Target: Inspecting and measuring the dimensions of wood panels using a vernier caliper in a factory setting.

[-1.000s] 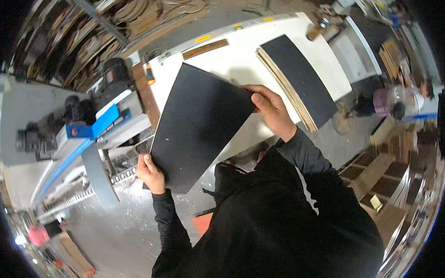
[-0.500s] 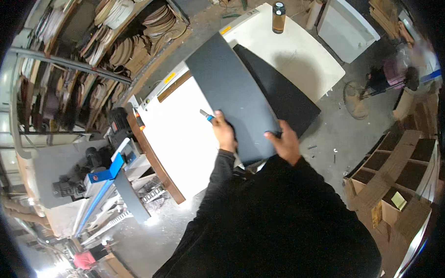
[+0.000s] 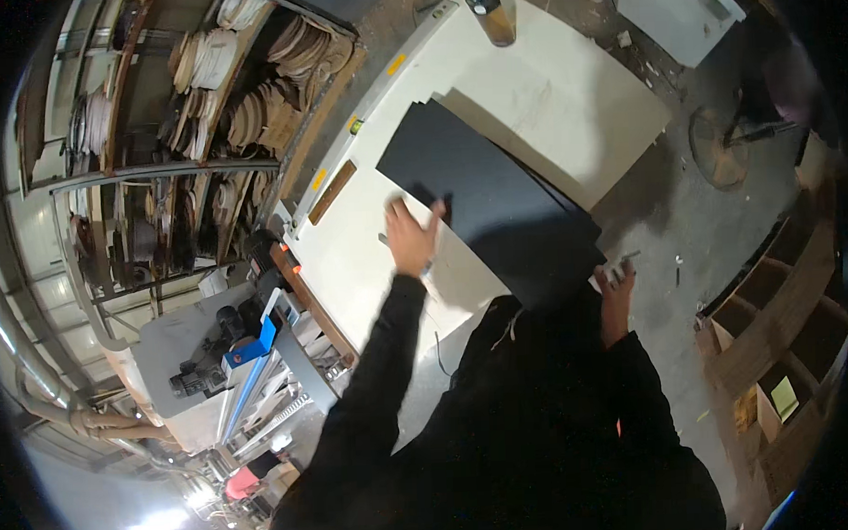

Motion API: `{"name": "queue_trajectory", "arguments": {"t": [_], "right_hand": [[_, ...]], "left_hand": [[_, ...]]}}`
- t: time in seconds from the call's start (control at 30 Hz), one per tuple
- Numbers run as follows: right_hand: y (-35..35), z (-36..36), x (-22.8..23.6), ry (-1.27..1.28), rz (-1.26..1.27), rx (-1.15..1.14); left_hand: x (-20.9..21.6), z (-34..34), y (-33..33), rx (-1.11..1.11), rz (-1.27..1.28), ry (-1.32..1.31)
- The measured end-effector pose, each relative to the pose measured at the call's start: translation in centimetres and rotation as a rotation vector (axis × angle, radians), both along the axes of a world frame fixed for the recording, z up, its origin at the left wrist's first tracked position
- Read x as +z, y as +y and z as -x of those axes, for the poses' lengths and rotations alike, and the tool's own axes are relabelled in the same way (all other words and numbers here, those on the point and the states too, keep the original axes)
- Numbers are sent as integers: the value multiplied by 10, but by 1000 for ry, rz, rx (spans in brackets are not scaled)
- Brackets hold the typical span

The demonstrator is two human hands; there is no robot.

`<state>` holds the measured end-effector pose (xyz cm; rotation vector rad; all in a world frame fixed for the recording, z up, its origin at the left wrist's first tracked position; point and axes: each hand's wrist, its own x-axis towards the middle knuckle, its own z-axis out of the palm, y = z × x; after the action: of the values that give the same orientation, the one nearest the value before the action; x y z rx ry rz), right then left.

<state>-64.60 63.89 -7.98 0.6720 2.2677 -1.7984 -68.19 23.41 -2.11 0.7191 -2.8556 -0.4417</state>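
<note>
Two dark grey flat panels (image 3: 496,197) lie nearly stacked on the white tabletop (image 3: 567,82), the lower one showing along the right edge. My left hand (image 3: 412,239) is just left of the panels over the white surface, its fingers spread and clear of the panels' edge. The grey tip of the cutter knife (image 3: 383,238) pokes out beside it; its handle is hidden by the hand. By the panels' near right corner is my right hand (image 3: 617,296), fingers apart and bent. Whether it touches the panel edge I cannot tell.
A jar of brown liquid (image 3: 492,15) stands at the table's far end. A brown wooden strip (image 3: 333,192) lies along the left edge. Shelves with curved boards (image 3: 251,112) rise at far left. On the right are a fan (image 3: 719,147) and a cardboard box with compartments (image 3: 772,328).
The upper panel, held in both hands before, now lies over the other. Both hands have let go: the left moved onto the white surface, the right to the near right corner.
</note>
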Motion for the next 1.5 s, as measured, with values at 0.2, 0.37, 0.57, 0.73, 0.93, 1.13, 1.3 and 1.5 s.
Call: {"name": "queue_trajectory", "arguments": {"t": [0.2,0.37,0.57,0.73,0.93,1.13,1.3,1.5], "right_hand": [[-57,-1,40,-347,599,140],[-75,20,19,-331,632,2],[-82,8,11,-320,726,-45],[-77,-1,-24,-435,917,-70],[-82,-4,-25,-464,1006,-81],[-31,-6,-15,-509,969,-179],[50,4,-13,-503,832,-172],[86,34,-35,-566,753,-61]], "left_hand": [[-24,160,-119,-203,-17,-132],[-40,181,-150,-297,-778,-401],[-20,181,-201,-161,-998,-644],[-23,177,-170,79,-1239,-608],[-25,162,-180,131,-1330,-583],[-37,113,-155,-8,-1296,-661],[-31,52,-100,-5,-1171,-754],[-46,11,-111,24,-1225,-717]]}}
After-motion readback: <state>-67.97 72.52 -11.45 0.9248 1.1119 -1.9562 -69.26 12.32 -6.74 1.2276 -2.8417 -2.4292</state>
